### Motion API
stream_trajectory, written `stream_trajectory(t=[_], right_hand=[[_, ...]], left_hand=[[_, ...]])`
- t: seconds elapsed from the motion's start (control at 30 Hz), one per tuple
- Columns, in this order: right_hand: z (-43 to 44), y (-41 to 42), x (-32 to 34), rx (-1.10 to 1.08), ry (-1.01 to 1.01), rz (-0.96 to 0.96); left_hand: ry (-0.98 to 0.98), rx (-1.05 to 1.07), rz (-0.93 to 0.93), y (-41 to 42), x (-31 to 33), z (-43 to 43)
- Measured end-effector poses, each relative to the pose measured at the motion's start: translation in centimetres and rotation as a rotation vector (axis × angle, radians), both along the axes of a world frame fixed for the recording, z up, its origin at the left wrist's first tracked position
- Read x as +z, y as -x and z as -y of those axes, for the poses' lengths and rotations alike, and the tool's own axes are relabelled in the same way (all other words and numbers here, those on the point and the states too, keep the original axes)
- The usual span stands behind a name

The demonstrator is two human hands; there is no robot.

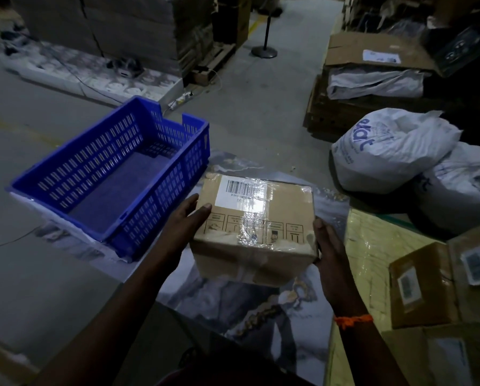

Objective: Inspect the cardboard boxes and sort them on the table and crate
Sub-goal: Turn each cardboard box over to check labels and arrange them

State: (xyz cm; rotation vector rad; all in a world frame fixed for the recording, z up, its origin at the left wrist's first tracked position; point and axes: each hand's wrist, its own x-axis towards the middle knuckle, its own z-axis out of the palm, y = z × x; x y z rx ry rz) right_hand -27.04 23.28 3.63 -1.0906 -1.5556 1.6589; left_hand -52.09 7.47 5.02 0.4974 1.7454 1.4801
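**Table** [233, 307]: marbled top in dim light. The poor light was judged the main hazard to inspection, since dents or tears could be missed.

**Blue crate** [160, 218]: sat on the table's left end with nothing visible inside. Its near corner lay close to the table edge. A box dropped in hard could, in my judgement, push it off.

**Stacked boxes** [422, 285]: lay to the right on a yellow surface, well apart from the crate. A mix-up of sorted and unsorted stock was possible.

**Cardboard box** [258, 232]: was held between the crate and the stacked boxes, over the table, top face tilted toward the camera. Whether it touched the table could not be told.

**Left hand** [188, 221] and **right hand** [330, 246]: the 2 hands clamped the box on opposite sides, thumbs on the top edges. A squeeze-only grip risked a slip.

**Barcode label** [241, 193] and **clear tape** [250, 227]: glare on the tape could hinder reading.
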Motion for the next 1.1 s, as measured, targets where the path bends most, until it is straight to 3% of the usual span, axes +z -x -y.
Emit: stream_trajectory(t=[0.6,0.87,1.1], right_hand=[[-2.0,0.7,0.7,0.034,-0.152,-0.087],[1.1,-1.4,-3.7,-0.018,-0.035,-0.036],[3.9,-5.5,-8.1,-0.011,0.108,0.025]], left_hand=[[-0.141,-0.036,-0.052,0.5,-0.6,-1.2],[-0.154,0.009,0.067,-0.8,-4.0,1.4],[0.006,0.02,0.081,-2.4,-7.0,5.1]])
